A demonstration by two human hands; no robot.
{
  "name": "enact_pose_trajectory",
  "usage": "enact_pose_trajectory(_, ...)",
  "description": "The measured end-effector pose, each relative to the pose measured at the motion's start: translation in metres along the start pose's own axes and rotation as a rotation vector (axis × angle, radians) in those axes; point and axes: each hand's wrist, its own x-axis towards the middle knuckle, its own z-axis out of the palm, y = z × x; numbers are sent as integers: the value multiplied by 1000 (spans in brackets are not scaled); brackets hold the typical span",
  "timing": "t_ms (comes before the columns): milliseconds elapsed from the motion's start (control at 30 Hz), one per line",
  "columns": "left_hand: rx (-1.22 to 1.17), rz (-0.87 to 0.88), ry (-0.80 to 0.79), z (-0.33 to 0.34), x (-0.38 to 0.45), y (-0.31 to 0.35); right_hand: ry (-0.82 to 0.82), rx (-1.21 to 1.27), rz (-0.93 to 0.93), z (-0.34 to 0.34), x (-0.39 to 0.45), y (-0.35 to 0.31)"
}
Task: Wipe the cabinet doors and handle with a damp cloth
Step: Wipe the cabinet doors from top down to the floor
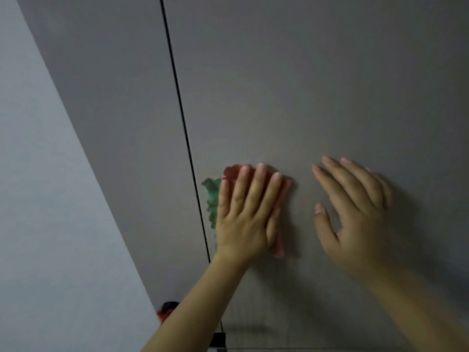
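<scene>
Most of the view is filled by two grey cabinet doors: the right door (317,85), broad and flat, and the left door (114,97), parted from it by a thin dark gap (177,97). A pale wall (45,199) is seen at the far left. No handle can be made out.

The right hand (355,207) is laid against the right door with its fingers straight and spread, and nothing is held in it. The left hand (246,214) is pressed flat, fingers straight, over the cloth (280,240), which is pinned against the right door just beside the gap.

The cloth is pink with a ruffled green edge showing past the little finger. It is judged to be soft, light and limp, so it is likely to bunch or slip from under a flat palm; it is best held by pressure through its middle, or by a gathered fold when the handle is to be wiped. The door is judged stiff and smooth.

A small red and black object (166,309) is glimpsed low down.
</scene>
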Motion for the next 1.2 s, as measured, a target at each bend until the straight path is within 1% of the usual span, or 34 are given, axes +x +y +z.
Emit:
enact_pose_trajectory(33,11,-2,16,0,-6,-5,-10,-2,-21,-3,-1,4)
enact_pose_trajectory(100,30,-74,62,-1,-11,-13,-14,-3,-33,-12,-5,17)
enact_pose_trajectory(167,27,-231,103,-1,2,-7,-8,-8,-9,-20,-8,32)
enact_pose_trajectory(233,-15,-402,134,-1,32,15,-6,-17,13,-27,-9,46)
enact_pose_trajectory(267,-43,-438,133,0,48,30,-5,-20,18,-30,-9,52)
enact_pose_trajectory(300,-63,-427,119,1,62,48,-3,-22,17,-33,-8,58)
enact_pose_trajectory(333,-73,-379,97,4,71,63,6,-25,15,-34,-8,62)
enact_pose_trajectory(433,-47,-189,16,11,68,100,25,-39,25,-35,-8,72)
enact_pose_trajectory(500,-9,-74,-15,15,52,102,16,-64,22,-34,-8,77)
enact_pose_trajectory(567,18,-16,-11,13,36,84,7,-78,2,-34,-9,81)
enact_pose_trajectory(633,41,-59,14,8,24,58,3,-77,-7,-36,-9,83)
enact_pose_trajectory(700,51,-195,64,5,30,37,2,-63,-12,-36,-7,85)
enact_pose_trajectory(767,24,-378,124,4,50,44,-2,-43,-27,-35,-7,87)
enact_pose_trajectory(800,0,-416,136,5,61,56,-3,-34,-31,-34,-7,88)
enact_pose_trajectory(833,-17,-383,127,7,69,71,1,-27,-32,-33,-7,88)
enact_pose_trajectory(933,-31,-105,40,18,73,108,19,-38,-39,-32,-8,90)
enact_pose_trajectory(1000,-34,-23,33,21,65,113,31,-51,-42,-32,-8,90)
enact_pose_trajectory(1100,-36,5,57,17,45,93,60,-59,-44,-32,-8,90)
enact_pose_trajectory(1200,-4,-106,88,3,56,57,94,-89,-20,-39,-6,101)
